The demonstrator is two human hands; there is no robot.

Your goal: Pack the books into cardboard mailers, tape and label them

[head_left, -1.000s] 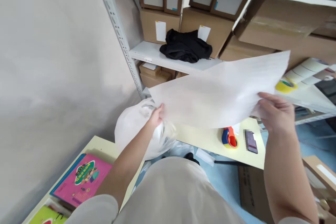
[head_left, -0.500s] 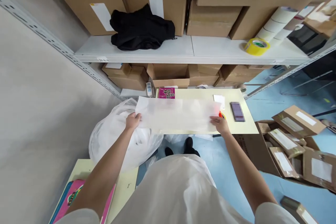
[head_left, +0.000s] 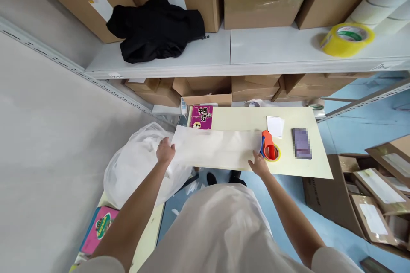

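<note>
A thin white packing sheet [head_left: 218,149] lies lengthwise over the table, its left end reaching past the table's edge. Beside that left end is my left hand [head_left: 165,152], thumb and fingers apart, the thumb close to the sheet's edge. My right hand [head_left: 259,164] is at the sheet's lower right corner with its fingers spread; whether it touches the sheet I cannot tell. An orange and blue tape dispenser [head_left: 268,145] with a yellow-rimmed roll stands against the sheet's right end. Behind the sheet's left part lies a purple book [head_left: 201,116], its lower edge partly covered.
The pale yellow table [head_left: 243,115] also bears white paper slips [head_left: 274,126] and a pixelated dark item [head_left: 301,143]. A large plastic bag [head_left: 137,166] is at left. Above runs a shelf [head_left: 205,62] with cartons, black cloth and yellow tape [head_left: 347,39]. Boxes [head_left: 378,187] fill the right.
The sheet has come down from between both hands onto the table. My fingers have loosened from its ends. The tape dispenser, mostly covered before, now shows. The view has moved closer.
</note>
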